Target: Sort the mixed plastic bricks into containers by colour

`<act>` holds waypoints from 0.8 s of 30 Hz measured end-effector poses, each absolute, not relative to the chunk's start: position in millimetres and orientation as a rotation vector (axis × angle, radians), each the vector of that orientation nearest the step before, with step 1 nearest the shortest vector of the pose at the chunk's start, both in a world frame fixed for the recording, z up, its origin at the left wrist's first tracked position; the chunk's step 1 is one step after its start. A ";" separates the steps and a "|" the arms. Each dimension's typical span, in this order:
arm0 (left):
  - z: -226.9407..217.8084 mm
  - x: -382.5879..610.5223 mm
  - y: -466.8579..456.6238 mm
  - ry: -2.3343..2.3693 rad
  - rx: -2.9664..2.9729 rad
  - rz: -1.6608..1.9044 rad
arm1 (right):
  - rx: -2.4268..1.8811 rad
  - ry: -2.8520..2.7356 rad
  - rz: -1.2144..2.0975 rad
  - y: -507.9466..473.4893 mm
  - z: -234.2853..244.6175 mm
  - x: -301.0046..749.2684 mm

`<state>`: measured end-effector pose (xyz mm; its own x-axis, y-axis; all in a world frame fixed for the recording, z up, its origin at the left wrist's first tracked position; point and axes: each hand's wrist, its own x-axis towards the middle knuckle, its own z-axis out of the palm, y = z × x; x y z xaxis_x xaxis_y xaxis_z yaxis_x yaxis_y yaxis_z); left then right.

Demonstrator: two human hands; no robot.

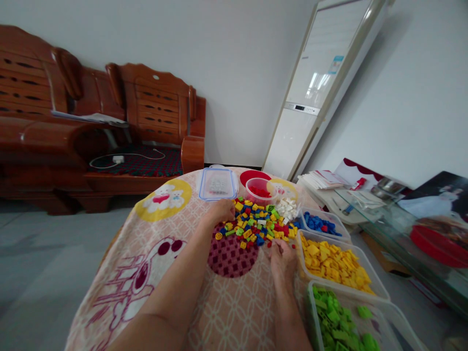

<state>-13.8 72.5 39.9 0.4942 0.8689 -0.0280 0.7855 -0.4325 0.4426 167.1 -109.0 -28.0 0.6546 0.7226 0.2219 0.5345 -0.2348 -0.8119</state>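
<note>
A loose pile of mixed toy building bricks (pixel 252 225), in yellow, red, blue, green and white, lies on the cloth-covered table. My left hand (pixel 224 210) is at the pile's left edge, its fingers curled inward; what they hold, if anything, is hidden. At the near right edge of the pile is my right hand (pixel 283 256), thumb and fingers drawn together, with small red pieces beside the fingertips. Whether a piece sits in that pinch is too small to tell. White bricks (pixel 287 208) form a separate heap at the pile's far right.
On the right stand clear boxes of blue bricks (pixel 321 224), yellow bricks (pixel 334 263) and green bricks (pixel 332 317). Behind the pile are a round tub of red bricks (pixel 260 191), a red lid (pixel 252 174) and a blue-rimmed clear lid (pixel 218 184). A glass table (pixel 387 229) adjoins.
</note>
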 end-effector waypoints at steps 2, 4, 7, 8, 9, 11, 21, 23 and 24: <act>44.8 -15.0 71.1 1.467 2.381 0.279 | -1.907 -0.997 0.236 -109.3 -27.7 167.0; 49.5 -16.2 69.4 1.520 2.392 0.292 | -1.905 -1.002 0.233 -109.7 -27.2 166.8; 54.1 -16.7 66.2 1.449 2.381 0.269 | -1.922 -0.999 0.226 -109.9 -26.7 167.0; 54.7 -16.3 65.0 1.409 2.376 0.227 | -1.925 -1.001 0.226 -109.9 -26.9 167.2; 54.8 -15.5 64.0 1.387 2.374 0.178 | -1.924 -1.003 0.228 -109.8 -27.2 167.5; 53.8 -12.7 62.5 1.397 2.387 0.101 | -1.918 -1.006 0.238 -109.7 -28.0 168.0; 44.5 -0.3 61.1 1.437 2.469 0.086 | -1.907 -0.993 0.254 -108.9 -27.0 167.3; 44.5 -3.9 62.7 1.408 2.362 0.133 | -1.911 -0.992 0.260 -108.8 -26.9 167.4; 44.7 -5.6 64.1 1.376 2.301 0.173 | -1.914 -0.991 0.261 -108.7 -27.0 167.4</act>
<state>-5.6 64.1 44.7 0.4942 0.8609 -0.1206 0.8044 -0.4003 0.4390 167.4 -108.7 -27.0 0.6514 0.7290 0.2104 0.5303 -0.2391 -0.8134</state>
